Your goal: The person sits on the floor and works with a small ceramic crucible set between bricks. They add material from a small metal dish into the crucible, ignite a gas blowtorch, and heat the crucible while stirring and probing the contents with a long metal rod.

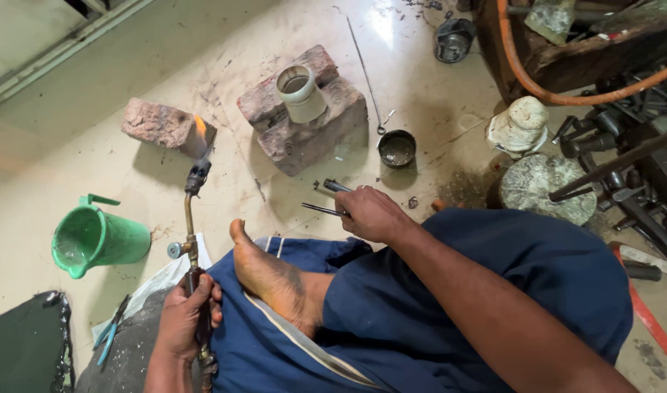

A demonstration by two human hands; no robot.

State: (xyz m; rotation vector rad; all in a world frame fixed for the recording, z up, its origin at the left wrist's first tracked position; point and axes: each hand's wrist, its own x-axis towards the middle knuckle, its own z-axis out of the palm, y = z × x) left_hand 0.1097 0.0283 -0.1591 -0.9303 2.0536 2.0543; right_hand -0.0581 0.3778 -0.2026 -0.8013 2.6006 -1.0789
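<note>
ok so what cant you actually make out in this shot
All in the head view:
- Torch: its lower end runs off the bottom edge below the left hand.
- Tongs: their handles are hidden inside the right hand.
- White crucible on the brick: its inside is too shadowed to tell the contents.
- Small dark bowl: contents too small to name.
- Tools at the right edge: cut off and tangled in shadow.

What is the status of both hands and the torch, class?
Left hand grips lit torch, flame at small brick. Right hand holds tongs. White crucible on big brick. Bare foot between hands.
</note>
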